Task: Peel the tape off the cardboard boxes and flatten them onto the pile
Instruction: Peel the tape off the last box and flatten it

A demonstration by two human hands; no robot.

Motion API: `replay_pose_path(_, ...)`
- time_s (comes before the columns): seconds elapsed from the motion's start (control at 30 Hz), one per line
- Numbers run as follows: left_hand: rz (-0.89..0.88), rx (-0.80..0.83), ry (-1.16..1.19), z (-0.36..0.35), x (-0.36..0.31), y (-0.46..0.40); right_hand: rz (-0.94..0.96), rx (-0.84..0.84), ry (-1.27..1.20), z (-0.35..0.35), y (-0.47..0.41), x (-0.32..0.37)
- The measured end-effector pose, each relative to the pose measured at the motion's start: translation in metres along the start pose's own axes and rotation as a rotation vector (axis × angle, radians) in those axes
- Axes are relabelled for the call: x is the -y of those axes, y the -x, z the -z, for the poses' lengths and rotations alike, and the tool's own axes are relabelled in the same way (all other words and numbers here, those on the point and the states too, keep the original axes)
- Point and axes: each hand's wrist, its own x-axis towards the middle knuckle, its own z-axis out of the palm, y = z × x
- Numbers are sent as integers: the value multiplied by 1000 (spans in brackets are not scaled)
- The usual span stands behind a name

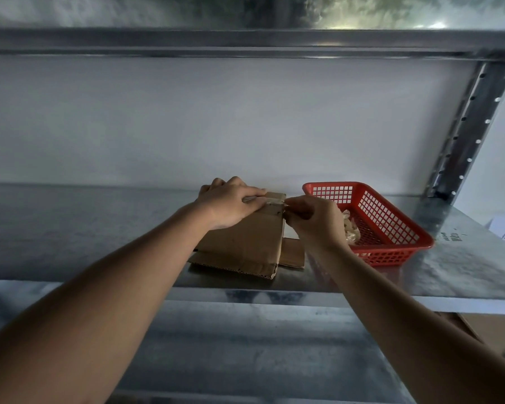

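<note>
Tape (pixel 277 202) in right hand (pixel 312 220) grip

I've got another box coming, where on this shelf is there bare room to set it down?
Left of the cardboard box, the metal shelf shows bare. Right is crowded: the red basket sits beside the right hand.
</note>
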Motion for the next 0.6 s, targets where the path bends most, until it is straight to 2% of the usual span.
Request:
replay_pose_path(0.1,-12,-4,-11,-1,0,0,13,-28,27,1,-1,0)
replay_pose_path(0.27,-8,7,-32,-2,2,-2,350,-8,393,16,-13,14)
replay_pose_path(0.37,0,6,-67,-2,2,-1,442,1,506,18,-18,24)
replay_pose_path(0.43,-19,13,-103,-3,1,1,481,-8,483,17,-17,30)
replay_pose_path(0.5,-34,12,-121,-2,0,3,500,-30,344,17,-18,38)
replay_pose_path(0.6,-17,10,-104,-1,-1,7,399,20,192,14,-25,51)
